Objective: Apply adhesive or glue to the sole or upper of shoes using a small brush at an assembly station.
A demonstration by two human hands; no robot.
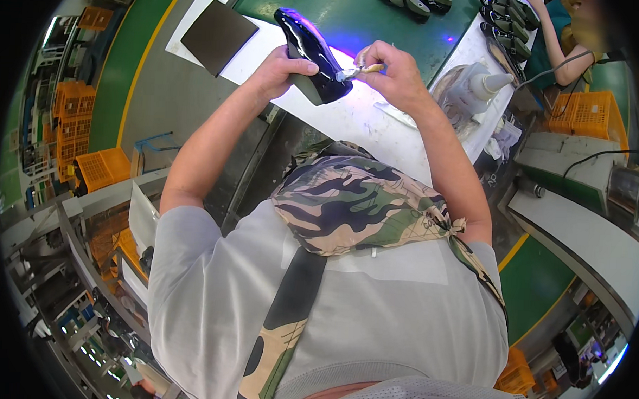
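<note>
My left hand (280, 73) grips a glossy black shoe sole or last (305, 45) by its side, with the thumb lying over it. The black piece is tilted above the white table edge (315, 122), and purple light glints on it. In my right hand (400, 76), the fingers pinch a small brush (348, 74) with a pale handle. Its whitish tip meets the lower right edge of the black piece; whether it presses there, I cannot tell. Beside my right forearm stands a translucent squeeze bottle (478, 85) with a conical nozzle.
A dark brown square board (219, 38) lies left on the white top. Green surface (340, 7) stretches beyond, with black sandals (414, 1) on it. More sandals (507, 24) line the right, near another person's arm (558, 49). Orange crates (104, 168) stand left; another crate (588, 116) is right.
</note>
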